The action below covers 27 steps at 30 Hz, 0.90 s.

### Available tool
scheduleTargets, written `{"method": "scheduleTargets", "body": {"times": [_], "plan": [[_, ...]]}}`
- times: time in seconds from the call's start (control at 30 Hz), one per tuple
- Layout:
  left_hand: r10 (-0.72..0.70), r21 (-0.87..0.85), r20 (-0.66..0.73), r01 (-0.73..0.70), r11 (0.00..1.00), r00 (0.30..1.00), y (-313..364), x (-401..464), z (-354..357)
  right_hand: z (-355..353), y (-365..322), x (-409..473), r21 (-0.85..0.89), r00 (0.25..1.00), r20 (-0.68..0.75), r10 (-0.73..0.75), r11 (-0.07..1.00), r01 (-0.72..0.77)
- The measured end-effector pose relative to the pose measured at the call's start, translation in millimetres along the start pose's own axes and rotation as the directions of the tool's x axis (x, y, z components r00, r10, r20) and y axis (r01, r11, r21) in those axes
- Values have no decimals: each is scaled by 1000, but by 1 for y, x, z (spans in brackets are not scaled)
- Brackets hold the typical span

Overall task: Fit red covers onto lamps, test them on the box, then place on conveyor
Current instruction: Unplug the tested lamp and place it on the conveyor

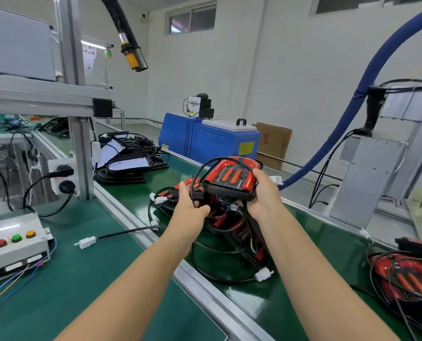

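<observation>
Lamp in hand: a red-covered lamp (231,177) on a black base, held up over the green conveyor (311,244), tilted with its red face towards the person.
Right hand (263,193): its grip is closed round the lamp's right edge, thumb on the red cover, fingers under the base.
Left hand (192,207): its grip is curled round the lamp's black cable (200,173) and the lower left corner of the base.
Cable: loops up from the left hand and arcs over the top of the lamp.
Below the hands: more red lamps (232,225) lie piled on the conveyor, wires tangled, a white plug (263,275) at the near end.
Far right: another red lamp (406,279) lies on the conveyor, well apart from the pile.
Further along the belt: black lamp bases without covers (131,166) lie stacked.
Test box (13,242): grey, with red, green and amber buttons, stands on the green surface (82,286) at the left.
Loose connector (87,242): white, on a black lead, lies on the surface between the box and the conveyor rail.
Behind the belt: a blue machine (205,141) stands against the white wall.
</observation>
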<state>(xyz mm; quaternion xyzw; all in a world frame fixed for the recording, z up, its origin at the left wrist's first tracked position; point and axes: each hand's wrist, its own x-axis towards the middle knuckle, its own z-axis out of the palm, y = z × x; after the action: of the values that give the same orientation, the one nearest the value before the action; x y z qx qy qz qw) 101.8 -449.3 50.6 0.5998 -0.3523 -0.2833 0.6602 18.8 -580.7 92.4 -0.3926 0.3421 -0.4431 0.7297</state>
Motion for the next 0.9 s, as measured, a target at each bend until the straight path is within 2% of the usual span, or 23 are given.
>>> {"method": "scheduleTargets", "body": {"times": [0.07,0.1,0.17,0.2,0.27,0.37,0.43,0.6,0.7,0.8,0.9], "plan": [[101,219,-32,-92,971,994,-4,3,2,3,-3,8,-34,999,-38,2,999,-3],[171,377,-36,-145,915,985,-7,3,4,4,-4,12,-48,999,-53,8,999,-10],[279,687,-4,-200,698,960,-12,6,9,7,-3,17,-78,997,-73,22,997,-28],[309,778,22,-210,592,951,-15,7,11,8,-3,19,-94,997,-77,30,995,-38],[339,858,87,-243,452,937,-21,9,17,9,0,22,-110,996,-79,42,993,-51],[346,885,185,-309,349,920,-26,17,23,8,3,27,-126,996,-85,38,991,-49],[347,887,221,-336,318,911,-26,24,26,7,2,30,-132,995,-92,38,990,-50],[340,841,241,-370,395,909,-25,33,33,8,-5,34,-201,988,-113,102,972,-123],[342,848,237,-365,384,909,-28,34,34,7,-9,34,-291,986,-114,126,944,-154],[347,860,243,-367,355,906,-30,36,32,0,-5,38,-374,986,-148,77,918,-128],[319,884,263,-360,299,910,-32,37,33,-12,4,42,-399,977,-206,-63,917,-25]]}}
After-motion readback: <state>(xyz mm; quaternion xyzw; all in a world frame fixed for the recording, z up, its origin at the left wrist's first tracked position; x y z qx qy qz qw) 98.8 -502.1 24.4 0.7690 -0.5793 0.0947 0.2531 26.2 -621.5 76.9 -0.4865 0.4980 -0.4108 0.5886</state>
